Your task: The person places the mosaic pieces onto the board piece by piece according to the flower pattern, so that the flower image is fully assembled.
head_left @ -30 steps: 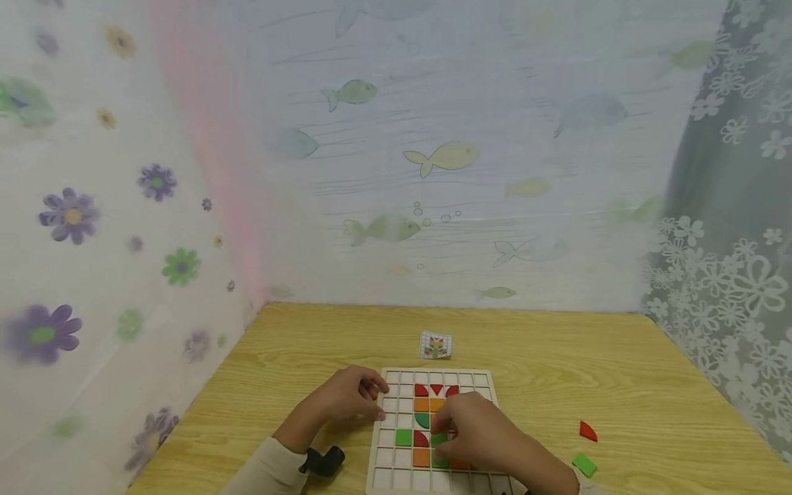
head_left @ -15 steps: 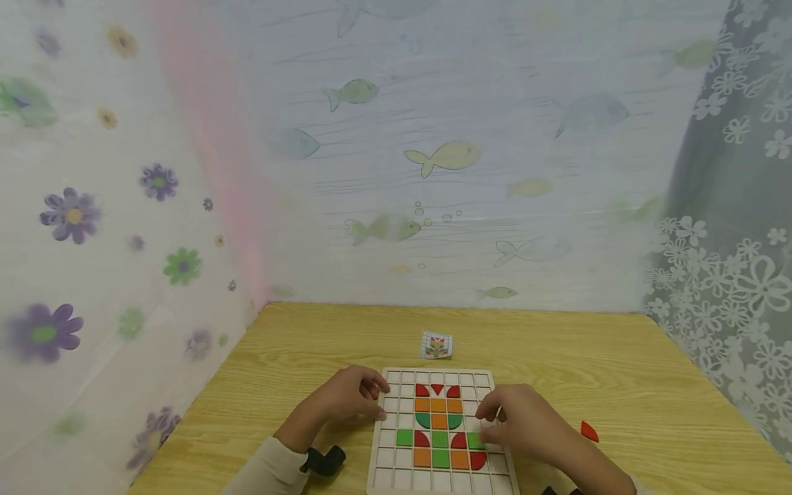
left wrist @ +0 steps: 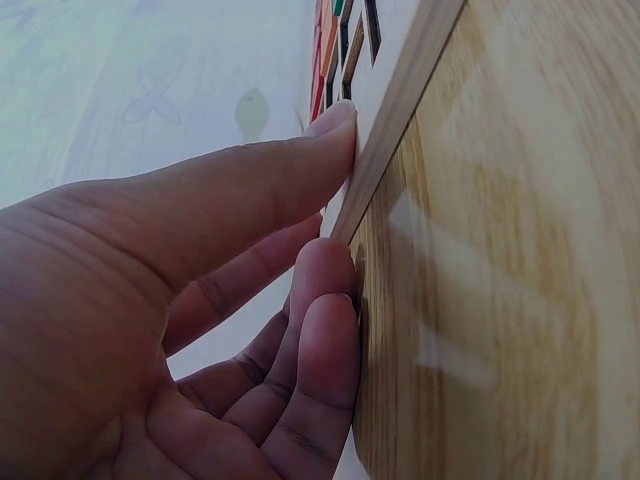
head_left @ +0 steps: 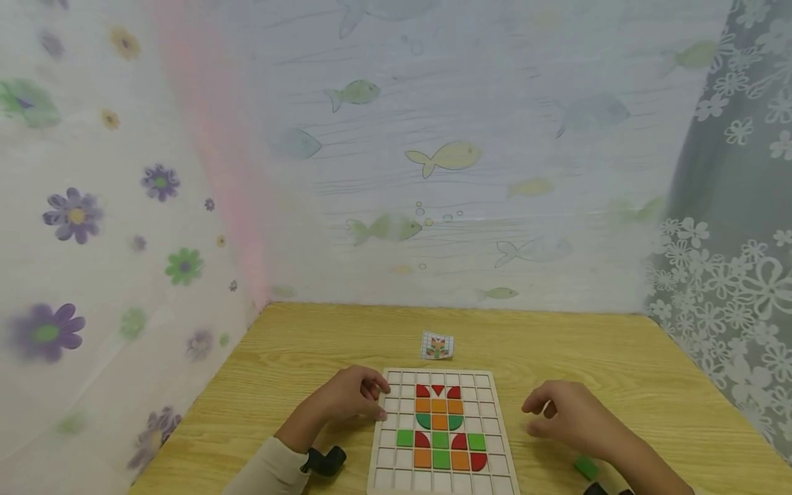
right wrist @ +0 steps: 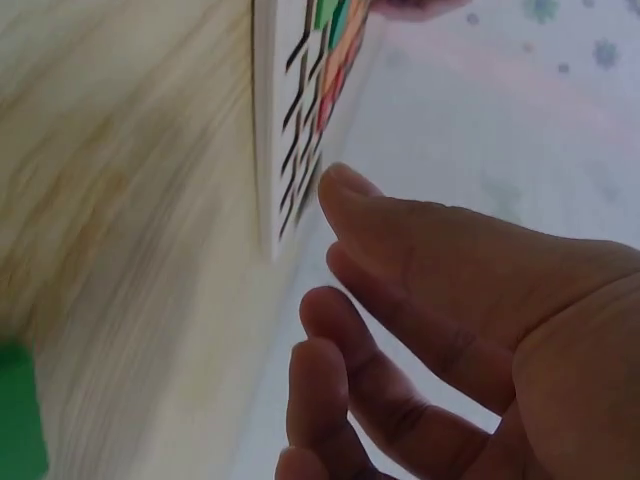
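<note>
A wooden grid board [head_left: 385, 474] lies on the table with several red, orange and green tiles in its cells. My left hand [head_left: 349, 395] holds the board's left edge, its thumb [left wrist: 270, 185] on the rim and the other fingertips bent against the side. To the right of the board, my right hand [head_left: 569, 416] is over the table with fingers loosely bent and nothing between them. A loose green square tile [head_left: 586, 469] lies near the right wrist; its edge also shows in the right wrist view. The loose red quarter-round tile is hidden by the right hand.
Behind the board lies a small card [head_left: 437, 346] printed with a coloured grid pattern. The wooden table [head_left: 334, 330] ends at a fish-printed curtain [head_left: 458, 227] at the back. Flower-printed sheets hang at both sides. A dark wrist-camera mount [head_left: 324, 460] sits by the left wrist.
My right hand has moved off the board to the right, leaving a green square in the right-hand part of the tile pattern. The left hand has stayed at the board's edge.
</note>
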{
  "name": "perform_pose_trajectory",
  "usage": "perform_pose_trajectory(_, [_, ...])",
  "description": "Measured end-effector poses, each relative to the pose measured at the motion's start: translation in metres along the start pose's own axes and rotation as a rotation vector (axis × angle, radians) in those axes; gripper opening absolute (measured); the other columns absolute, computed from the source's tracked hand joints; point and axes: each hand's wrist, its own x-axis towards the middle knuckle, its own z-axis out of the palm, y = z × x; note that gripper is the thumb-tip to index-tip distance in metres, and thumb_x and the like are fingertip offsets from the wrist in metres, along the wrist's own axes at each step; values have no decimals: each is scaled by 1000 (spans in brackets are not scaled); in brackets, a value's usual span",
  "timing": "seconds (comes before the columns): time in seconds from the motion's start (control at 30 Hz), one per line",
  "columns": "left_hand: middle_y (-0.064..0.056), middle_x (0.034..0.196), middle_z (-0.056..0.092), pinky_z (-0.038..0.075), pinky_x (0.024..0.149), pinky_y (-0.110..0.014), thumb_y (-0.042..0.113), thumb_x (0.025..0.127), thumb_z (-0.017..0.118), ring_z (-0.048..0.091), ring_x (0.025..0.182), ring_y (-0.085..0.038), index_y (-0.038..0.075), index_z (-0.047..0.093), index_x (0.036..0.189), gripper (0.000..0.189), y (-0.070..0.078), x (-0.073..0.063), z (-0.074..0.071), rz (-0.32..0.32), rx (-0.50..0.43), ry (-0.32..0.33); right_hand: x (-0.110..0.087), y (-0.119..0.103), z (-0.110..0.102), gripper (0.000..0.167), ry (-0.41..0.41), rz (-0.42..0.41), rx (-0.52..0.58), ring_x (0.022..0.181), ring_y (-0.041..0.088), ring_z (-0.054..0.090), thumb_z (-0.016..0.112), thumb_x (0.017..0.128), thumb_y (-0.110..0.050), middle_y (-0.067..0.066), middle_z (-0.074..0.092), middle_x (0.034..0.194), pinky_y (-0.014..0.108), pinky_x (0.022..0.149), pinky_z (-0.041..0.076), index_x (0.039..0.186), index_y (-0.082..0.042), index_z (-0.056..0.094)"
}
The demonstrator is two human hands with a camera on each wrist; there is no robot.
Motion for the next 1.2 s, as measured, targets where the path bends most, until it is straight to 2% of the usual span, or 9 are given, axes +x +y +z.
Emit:
perform_pose_trajectory(0.1, [-4, 99, 66, 52, 76, -34, 18, 80, 91, 59, 89, -20, 13, 75, 111, 35, -1, 1, 0, 1, 9, 3, -3, 14, -11, 25, -37, -12, 42, 89, 15, 62, 85, 86, -25, 1, 73, 108, 27, 69, 53, 107, -15, 77])
perform_pose_trajectory(0.27, [-4, 99, 66, 52, 75, -34, 19, 80, 92, 59, 88, -20, 13, 75, 111, 35, -2, 2, 1, 2, 16, 6, -8, 40, -29, 28, -88, -83, 79, 90, 8, 63, 81, 90, -22, 6, 72, 114, 27, 69, 54, 115, -12, 76])
perform_pose_trajectory(0.5, [-4, 99, 66, 52, 75, -32, 19, 80, 92, 60, 88, -20, 13, 75, 110, 35, -2, 1, 1, -9, 9, 5, -9, 81, -50, 29, -187, -193, 184, 99, 14, 66, 77, 94, -14, 16, 71, 119, 28, 76, 57, 121, -5, 74])
perform_pose_trajectory(0.67, [-4, 99, 66, 51, 74, -32, 18, 80, 91, 59, 87, -19, 12, 75, 112, 36, -2, 1, 0, -8, 4, 0, -10, 103, -58, 29, -263, -241, 283, 106, 10, 67, 70, 98, -8, 19, 71, 123, 27, 80, 58, 125, 1, 70])
perform_pose_trajectory(0.9, [-5, 100, 66, 51, 73, -32, 18, 80, 91, 59, 87, -20, 12, 75, 112, 36, -2, 0, 0, -2, -12, -1, -8, 115, -57, 32, -385, -320, 408, 115, 9, 68, 66, 96, 2, 16, 71, 125, 22, 89, 56, 128, 8, 68])
perform_pose_trajectory(1.0, [-4, 98, 66, 51, 71, -31, 18, 80, 92, 59, 86, -19, 13, 75, 110, 35, -3, 1, 0, -1, -1, 3, -7, 116, -55, 29, -385, -347, 410, 111, 10, 69, 67, 96, 2, 15, 72, 120, 23, 87, 57, 125, 7, 70])
perform_pose_trajectory(1.1, [-4, 97, 66, 51, 72, -32, 19, 80, 92, 58, 86, -20, 14, 75, 110, 35, -4, 1, 1, -6, 6, 7, -7, 116, -53, 25, -357, -366, 363, 103, 10, 70, 69, 95, 1, 13, 74, 114, 25, 82, 58, 119, 4, 74])
perform_pose_trajectory(1.2, [-3, 97, 65, 51, 73, -33, 20, 80, 92, 58, 87, -21, 15, 75, 110, 35, -5, 1, 0, -11, 12, 11, -6, 113, -52, 20, -318, -327, 306, 93, 10, 70, 72, 94, -2, 9, 75, 107, 27, 75, 59, 113, 1, 77])
